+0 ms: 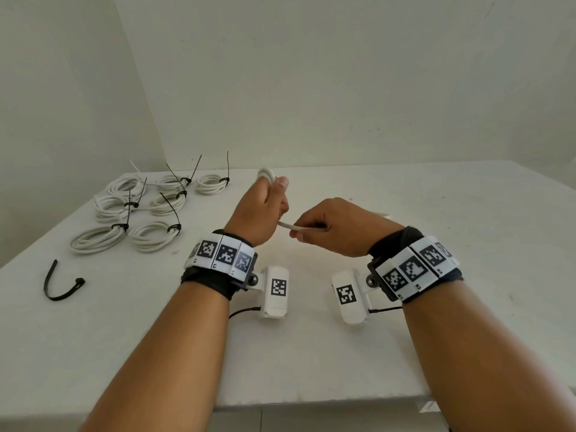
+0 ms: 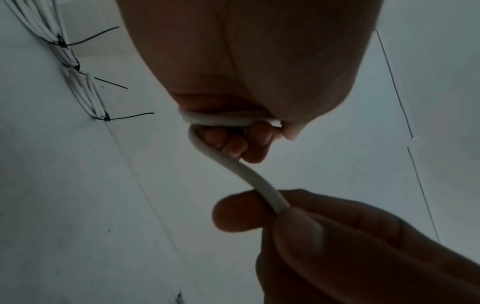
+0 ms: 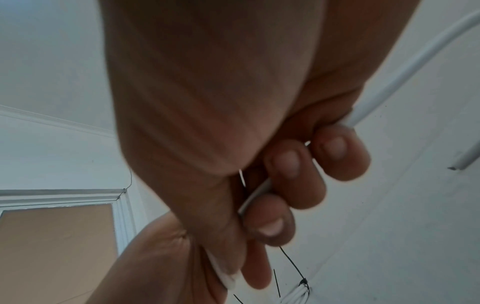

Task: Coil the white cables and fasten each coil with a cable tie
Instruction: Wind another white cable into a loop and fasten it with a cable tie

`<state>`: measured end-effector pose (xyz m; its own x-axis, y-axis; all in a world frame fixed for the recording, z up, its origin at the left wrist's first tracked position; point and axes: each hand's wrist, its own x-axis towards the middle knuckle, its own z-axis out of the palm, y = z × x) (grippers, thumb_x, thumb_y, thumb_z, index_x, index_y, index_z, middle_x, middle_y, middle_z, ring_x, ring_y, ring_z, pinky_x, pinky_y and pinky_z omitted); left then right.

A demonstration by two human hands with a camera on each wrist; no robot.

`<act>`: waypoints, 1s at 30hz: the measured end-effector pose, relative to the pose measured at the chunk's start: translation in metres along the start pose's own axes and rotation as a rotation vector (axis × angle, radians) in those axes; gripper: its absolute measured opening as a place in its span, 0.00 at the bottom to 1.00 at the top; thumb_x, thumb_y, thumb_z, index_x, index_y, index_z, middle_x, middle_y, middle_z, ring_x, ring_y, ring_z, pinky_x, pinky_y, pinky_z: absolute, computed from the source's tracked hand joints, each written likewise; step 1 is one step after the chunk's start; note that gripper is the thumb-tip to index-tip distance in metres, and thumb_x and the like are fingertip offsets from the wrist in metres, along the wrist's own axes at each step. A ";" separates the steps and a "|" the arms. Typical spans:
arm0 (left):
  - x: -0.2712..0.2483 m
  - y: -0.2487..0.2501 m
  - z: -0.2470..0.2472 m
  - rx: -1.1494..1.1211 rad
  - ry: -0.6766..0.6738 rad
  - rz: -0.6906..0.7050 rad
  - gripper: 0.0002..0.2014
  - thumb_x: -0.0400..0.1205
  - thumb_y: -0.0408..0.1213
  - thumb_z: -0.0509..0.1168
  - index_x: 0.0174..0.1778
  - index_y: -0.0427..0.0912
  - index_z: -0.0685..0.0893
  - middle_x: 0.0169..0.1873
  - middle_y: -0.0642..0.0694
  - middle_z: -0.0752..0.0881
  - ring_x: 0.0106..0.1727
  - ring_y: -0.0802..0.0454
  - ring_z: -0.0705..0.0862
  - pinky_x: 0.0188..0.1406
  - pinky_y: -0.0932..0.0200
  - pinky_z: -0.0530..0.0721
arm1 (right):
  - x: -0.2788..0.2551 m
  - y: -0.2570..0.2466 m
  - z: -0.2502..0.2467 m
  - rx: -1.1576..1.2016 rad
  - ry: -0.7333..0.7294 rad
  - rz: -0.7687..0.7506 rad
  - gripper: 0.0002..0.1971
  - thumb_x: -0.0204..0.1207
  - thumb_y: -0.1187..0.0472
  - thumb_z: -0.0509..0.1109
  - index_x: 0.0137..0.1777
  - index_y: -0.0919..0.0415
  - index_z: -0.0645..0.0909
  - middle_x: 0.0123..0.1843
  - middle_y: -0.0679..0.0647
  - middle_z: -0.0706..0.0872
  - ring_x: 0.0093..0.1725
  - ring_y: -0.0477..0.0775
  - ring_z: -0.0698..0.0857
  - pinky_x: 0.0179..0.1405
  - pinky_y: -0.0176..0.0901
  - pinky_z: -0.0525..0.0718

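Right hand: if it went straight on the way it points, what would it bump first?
Most likely the left hand, which grips loops of the white cable. The right hand points along that cable toward it, though depth is hard to judge.

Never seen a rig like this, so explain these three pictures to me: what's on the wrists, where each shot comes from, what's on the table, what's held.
No machine here: a person works with bare hands. The wide picture comes from a head camera; the two dark close-ups come from cameras strapped at each wrist, the white boxes beside the patterned bands. On the table lie seven tied coils and one loose zip tie. The left hand grips loops of a white cable; the right hand pinches its free strand.
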<state>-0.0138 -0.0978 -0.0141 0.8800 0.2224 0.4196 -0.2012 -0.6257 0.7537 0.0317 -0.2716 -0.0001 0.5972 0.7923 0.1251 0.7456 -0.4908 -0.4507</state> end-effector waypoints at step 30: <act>-0.013 0.028 -0.004 -0.595 -0.509 -0.183 0.23 0.84 0.54 0.51 0.26 0.47 0.63 0.17 0.51 0.59 0.18 0.56 0.54 0.17 0.67 0.55 | -0.006 0.024 -0.021 0.255 0.649 -0.273 0.04 0.76 0.58 0.78 0.48 0.56 0.91 0.39 0.39 0.89 0.38 0.41 0.85 0.40 0.24 0.75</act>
<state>-0.0326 -0.1150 0.0040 0.9804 -0.1755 0.0897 -0.1045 -0.0766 0.9916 0.0516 -0.2957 0.0067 0.5144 0.4623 0.7223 0.8475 -0.1454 -0.5105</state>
